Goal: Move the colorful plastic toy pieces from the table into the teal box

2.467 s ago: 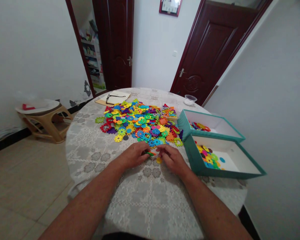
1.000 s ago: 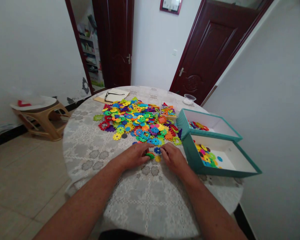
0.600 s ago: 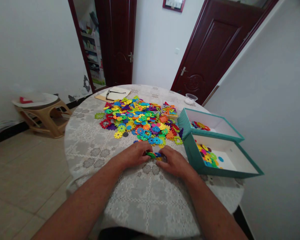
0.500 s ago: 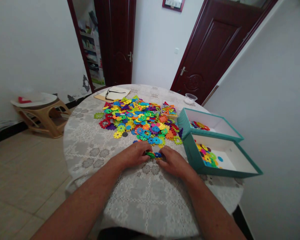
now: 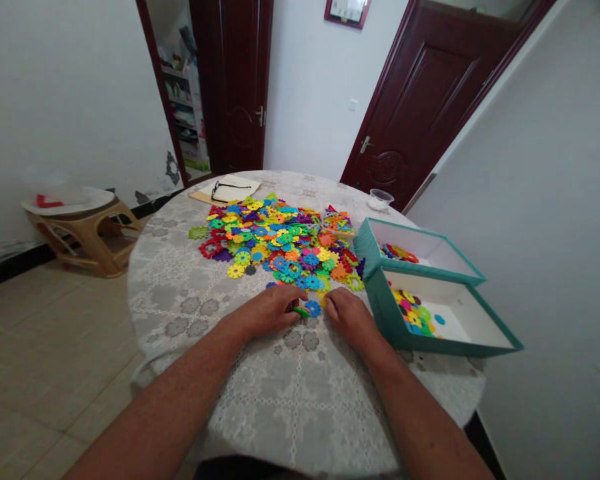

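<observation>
My left hand (image 5: 275, 308) is closed on a small joined set of notched plastic discs near the front of the pile. A green disc (image 5: 301, 311) shows at its fingertips, with a bit of orange beside it. Against that green piece sits a blue flower-shaped disc (image 5: 313, 309), its face turned up; whether it is slotted in I cannot tell. My right hand (image 5: 349, 319), a little way to the right, pinches a yellow disc (image 5: 323, 302) that is mostly covered by the fingers. Just beyond both hands spreads a heap of colourful interlocking discs (image 5: 280, 233).
Two teal boxes (image 5: 450, 348) with discs inside stand at the right. A small clear container (image 5: 337, 221) of pieces adjoins the heap. Farther back are glasses (image 5: 220, 190) on paper and a clear bowl (image 5: 380, 198). A patterned cloth (image 5: 290, 400) covers the round table.
My right hand has moved slightly right, away from the blue disc, which now shows in full. My left hand stays nearly in place with the green disc.
</observation>
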`<state>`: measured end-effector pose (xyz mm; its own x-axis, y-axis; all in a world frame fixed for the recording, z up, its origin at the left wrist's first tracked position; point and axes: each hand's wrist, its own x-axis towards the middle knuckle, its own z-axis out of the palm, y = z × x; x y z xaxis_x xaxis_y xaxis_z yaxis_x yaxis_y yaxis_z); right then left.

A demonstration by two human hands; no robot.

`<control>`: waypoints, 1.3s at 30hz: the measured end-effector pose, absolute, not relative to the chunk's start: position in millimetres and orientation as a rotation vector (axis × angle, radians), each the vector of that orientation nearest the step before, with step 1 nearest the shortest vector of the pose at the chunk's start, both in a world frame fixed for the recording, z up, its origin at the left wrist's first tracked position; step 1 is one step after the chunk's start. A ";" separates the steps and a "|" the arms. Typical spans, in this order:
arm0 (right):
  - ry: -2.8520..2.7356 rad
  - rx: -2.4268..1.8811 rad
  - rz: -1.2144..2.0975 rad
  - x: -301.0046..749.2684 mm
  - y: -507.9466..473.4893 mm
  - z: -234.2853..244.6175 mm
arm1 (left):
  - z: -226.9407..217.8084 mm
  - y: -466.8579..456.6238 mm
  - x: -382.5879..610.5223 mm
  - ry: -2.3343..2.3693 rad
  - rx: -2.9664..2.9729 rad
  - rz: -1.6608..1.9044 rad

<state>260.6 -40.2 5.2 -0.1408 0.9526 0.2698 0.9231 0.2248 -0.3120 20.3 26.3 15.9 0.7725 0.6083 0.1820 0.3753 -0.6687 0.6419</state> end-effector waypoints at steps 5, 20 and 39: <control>-1.978 -1.557 0.239 256.0 -39.1 1.0 | 17.8 25.8 20.4 0.714 2.369 0.488; -2.107 -1.724 0.366 242.6 -49.8 11.3 | 17.1 27.3 21.6 0.777 2.448 0.547; -1.804 -1.541 0.659 237.9 -50.4 19.8 | 15.4 29.9 24.7 0.913 2.287 0.608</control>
<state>237.9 -50.4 19.8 -0.0818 0.9833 0.1627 0.6471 0.1766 -0.7417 24.7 29.9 15.4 0.6591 0.7279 0.1889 0.4551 -0.5861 0.6704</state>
